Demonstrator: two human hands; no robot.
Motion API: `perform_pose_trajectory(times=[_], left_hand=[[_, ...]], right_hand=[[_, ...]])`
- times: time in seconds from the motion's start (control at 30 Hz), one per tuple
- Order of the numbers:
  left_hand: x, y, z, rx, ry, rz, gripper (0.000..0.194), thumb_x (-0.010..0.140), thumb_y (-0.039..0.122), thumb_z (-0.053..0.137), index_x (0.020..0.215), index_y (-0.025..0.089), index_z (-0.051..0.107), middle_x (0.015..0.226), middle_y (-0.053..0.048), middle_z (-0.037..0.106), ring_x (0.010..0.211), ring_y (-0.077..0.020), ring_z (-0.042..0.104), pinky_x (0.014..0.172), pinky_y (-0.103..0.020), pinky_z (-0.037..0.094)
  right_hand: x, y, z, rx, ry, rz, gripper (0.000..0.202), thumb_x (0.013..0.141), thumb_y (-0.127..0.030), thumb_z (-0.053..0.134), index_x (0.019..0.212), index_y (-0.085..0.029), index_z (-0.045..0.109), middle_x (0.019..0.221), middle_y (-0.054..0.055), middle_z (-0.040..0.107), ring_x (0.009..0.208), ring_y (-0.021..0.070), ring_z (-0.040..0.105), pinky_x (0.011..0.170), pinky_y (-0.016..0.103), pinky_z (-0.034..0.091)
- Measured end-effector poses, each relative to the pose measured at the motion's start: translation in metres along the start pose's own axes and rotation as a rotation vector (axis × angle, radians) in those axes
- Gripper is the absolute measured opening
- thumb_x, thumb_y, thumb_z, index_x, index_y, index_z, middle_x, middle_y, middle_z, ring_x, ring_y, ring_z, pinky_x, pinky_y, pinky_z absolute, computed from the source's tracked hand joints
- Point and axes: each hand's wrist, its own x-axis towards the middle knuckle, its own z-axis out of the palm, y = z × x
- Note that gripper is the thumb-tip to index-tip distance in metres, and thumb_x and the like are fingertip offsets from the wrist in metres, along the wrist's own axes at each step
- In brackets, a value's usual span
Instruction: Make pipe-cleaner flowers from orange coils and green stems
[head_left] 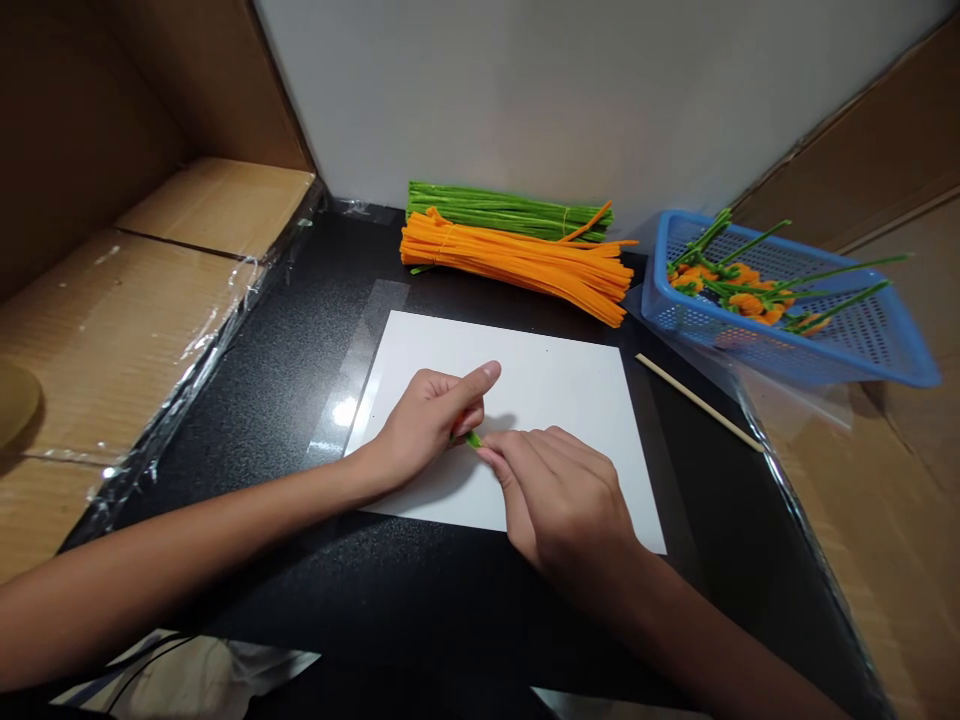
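Observation:
Over the white sheet point(559, 385), both hands are closed and close together. My left hand point(431, 420) has its fingers curled in, with the thumb on top pointing to the right. Between the hands shows a short green stretch of pipe cleaner point(472, 439), with a trace of orange by the left fingers. My right hand point(566, 495) pinches the green piece at its right end, knuckles up. Most of what the left fingers hold is hidden.
Behind the sheet lie an orange pipe cleaner bundle point(517, 262) and a green pipe cleaner bundle point(502, 210). At right, a blue basket point(690, 322) holds several orange flowers point(746, 303) with green stems. A thin wooden stick point(697, 401) lies nearby. Cardboard point(165, 310) borders the black table point(277, 370).

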Motion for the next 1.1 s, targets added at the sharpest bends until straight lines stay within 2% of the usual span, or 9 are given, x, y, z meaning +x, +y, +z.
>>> perform_pose_trajectory(times=[0.2, 0.3, 0.37, 0.43, 0.5, 0.63, 0.77, 0.93, 1.1], left_hand=[[0.000, 0.001, -0.001, -0.015, 0.014, -0.024, 0.067, 0.095, 0.056, 0.053, 0.045, 0.018, 0.032, 0.045, 0.006, 0.026, 0.046, -0.0066, 0.021, 0.050, -0.027, 0.020], [0.000, 0.003, -0.007, 0.053, -0.085, 0.000, 0.061, 0.098, 0.055, 0.049, 0.051, 0.016, 0.045, 0.048, 0.005, 0.031, 0.047, -0.0066, 0.027, 0.048, -0.024, 0.023], [0.000, 0.004, -0.011, 0.080, -0.171, 0.035, 0.047, 0.098, 0.052, 0.052, 0.070, 0.015, 0.058, 0.057, 0.004, 0.044, 0.052, -0.0073, 0.038, 0.049, -0.022, 0.029], [0.000, 0.005, -0.015, 0.114, -0.205, 0.086, 0.029, 0.093, 0.047, 0.062, 0.095, 0.017, 0.060, 0.076, 0.002, 0.056, 0.061, -0.0084, 0.049, 0.053, -0.021, 0.038], [0.000, 0.004, -0.017, 0.200, -0.169, 0.156, 0.034, 0.085, 0.037, 0.074, 0.109, 0.020, 0.057, 0.093, 0.000, 0.060, 0.073, -0.0100, 0.056, 0.059, -0.020, 0.045], [0.001, -0.001, -0.017, 0.291, -0.021, 0.252, 0.028, 0.081, 0.026, 0.078, 0.101, 0.018, 0.059, 0.093, 0.000, 0.062, 0.082, -0.0111, 0.061, 0.068, -0.020, 0.051], [0.003, -0.004, -0.016, 0.206, 0.047, 0.228, 0.023, 0.080, 0.026, 0.080, 0.094, 0.016, 0.064, 0.091, 0.000, 0.066, 0.081, -0.0104, 0.063, 0.072, -0.021, 0.053], [0.005, -0.007, -0.017, 0.026, 0.065, 0.109, 0.027, 0.076, 0.029, 0.084, 0.089, 0.016, 0.064, 0.089, -0.002, 0.071, 0.079, -0.0129, 0.068, 0.073, -0.025, 0.057], [0.006, -0.008, -0.016, -0.050, 0.074, 0.085, 0.027, 0.077, 0.031, 0.084, 0.090, 0.015, 0.067, 0.089, -0.003, 0.073, 0.077, -0.0139, 0.070, 0.076, -0.028, 0.060]], right_hand=[[0.001, 0.000, -0.001, 0.035, -0.015, 0.029, 0.021, 0.095, -0.006, 0.053, 0.083, -0.012, 0.069, 0.068, 0.005, 0.069, 0.059, 0.0174, 0.059, 0.061, 0.032, 0.036], [0.001, 0.001, -0.001, 0.035, -0.036, 0.090, 0.021, 0.096, -0.009, 0.052, 0.082, -0.013, 0.068, 0.067, 0.004, 0.067, 0.057, 0.0169, 0.058, 0.060, 0.031, 0.036], [0.000, 0.004, -0.002, 0.024, -0.049, 0.155, 0.022, 0.095, -0.011, 0.051, 0.080, -0.014, 0.066, 0.063, 0.002, 0.064, 0.053, 0.0159, 0.055, 0.058, 0.030, 0.036], [-0.001, 0.006, -0.002, 0.009, -0.053, 0.212, 0.021, 0.092, -0.011, 0.050, 0.078, -0.015, 0.065, 0.059, 0.001, 0.061, 0.050, 0.0148, 0.052, 0.056, 0.029, 0.035], [-0.001, 0.008, -0.003, -0.007, -0.048, 0.254, 0.020, 0.091, -0.012, 0.049, 0.078, -0.015, 0.064, 0.057, 0.000, 0.059, 0.048, 0.0133, 0.049, 0.054, 0.028, 0.033], [0.000, 0.009, -0.005, -0.030, -0.028, 0.297, 0.020, 0.093, -0.014, 0.051, 0.078, -0.015, 0.064, 0.056, -0.001, 0.058, 0.046, 0.0119, 0.049, 0.054, 0.027, 0.033], [0.001, 0.011, -0.005, -0.092, -0.007, 0.238, 0.021, 0.095, -0.019, 0.056, 0.078, -0.015, 0.065, 0.059, 0.000, 0.062, 0.051, 0.0146, 0.054, 0.056, 0.029, 0.034], [-0.001, 0.015, -0.004, -0.209, -0.024, 0.062, 0.026, 0.098, -0.017, 0.054, 0.075, -0.015, 0.065, 0.055, 0.000, 0.057, 0.049, 0.0158, 0.049, 0.057, 0.032, 0.034], [-0.002, 0.012, -0.002, -0.314, -0.058, -0.035, 0.024, 0.096, -0.010, 0.055, 0.076, -0.013, 0.066, 0.055, 0.001, 0.055, 0.049, 0.0155, 0.048, 0.056, 0.033, 0.030]])
